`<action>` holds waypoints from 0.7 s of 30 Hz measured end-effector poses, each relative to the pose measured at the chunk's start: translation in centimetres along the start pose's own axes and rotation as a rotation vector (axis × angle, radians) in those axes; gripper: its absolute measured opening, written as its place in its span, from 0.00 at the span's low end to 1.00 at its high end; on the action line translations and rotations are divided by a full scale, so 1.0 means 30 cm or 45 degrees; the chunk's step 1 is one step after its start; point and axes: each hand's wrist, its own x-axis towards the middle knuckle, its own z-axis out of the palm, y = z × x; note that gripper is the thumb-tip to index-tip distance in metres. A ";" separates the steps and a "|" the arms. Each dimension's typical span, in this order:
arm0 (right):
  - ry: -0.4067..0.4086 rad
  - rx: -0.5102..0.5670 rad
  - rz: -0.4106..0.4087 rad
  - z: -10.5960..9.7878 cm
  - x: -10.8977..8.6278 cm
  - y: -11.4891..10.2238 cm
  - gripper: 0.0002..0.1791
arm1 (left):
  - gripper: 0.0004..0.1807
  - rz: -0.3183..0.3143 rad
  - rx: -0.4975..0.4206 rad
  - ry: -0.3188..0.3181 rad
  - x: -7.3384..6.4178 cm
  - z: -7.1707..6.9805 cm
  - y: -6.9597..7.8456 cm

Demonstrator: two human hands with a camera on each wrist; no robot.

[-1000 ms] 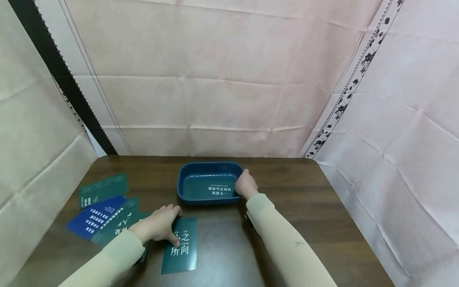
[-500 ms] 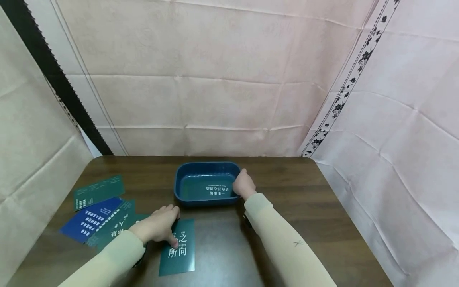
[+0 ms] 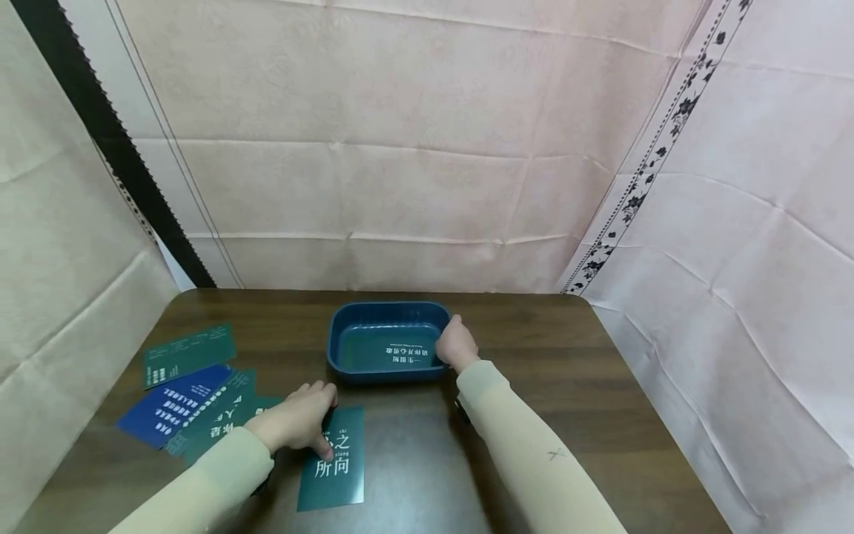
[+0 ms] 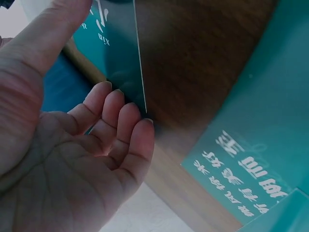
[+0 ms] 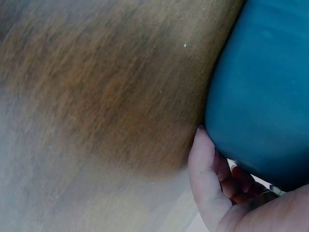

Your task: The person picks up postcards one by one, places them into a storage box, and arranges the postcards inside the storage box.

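A dark green card (image 3: 343, 486) with large white Chinese characters lies on the table in front of me. My left hand (image 3: 296, 419) rests over its upper left part, thumb on the printed face and fingertips right at its far edge; thumb and fingers stand well apart. In the left wrist view the fingers (image 4: 129, 121) are loosely bent beside the card's corner. My right hand (image 3: 458, 345) grips the right end of a dark blue rectangular tray (image 3: 389, 377); the right wrist view shows its fingers against the tray's rounded corner. Another green card (image 3: 367, 352) lies in the tray.
Several cards overlap at the left of the table: a green one (image 3: 190, 354), a blue one (image 3: 170, 408) and a green one (image 3: 216, 423) with white writing, partly behind my left arm. The brown wooden table (image 3: 534, 415) ends against pale cloth sheets (image 3: 400, 185) at back and sides.
The view shifts slightly left and back again. Both hands, the tray and the cards keep their places relative to one another.
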 end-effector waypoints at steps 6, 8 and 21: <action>0.001 0.007 -0.017 -0.004 0.001 0.005 0.40 | 0.39 -0.014 0.000 -0.004 0.007 -0.003 0.006; 0.006 0.016 -0.014 -0.004 0.004 0.005 0.40 | 0.39 -0.020 -0.001 -0.011 0.009 -0.006 0.005; 0.007 0.020 -0.007 -0.003 -0.005 0.003 0.40 | 0.38 0.008 0.020 -0.011 0.014 -0.005 0.001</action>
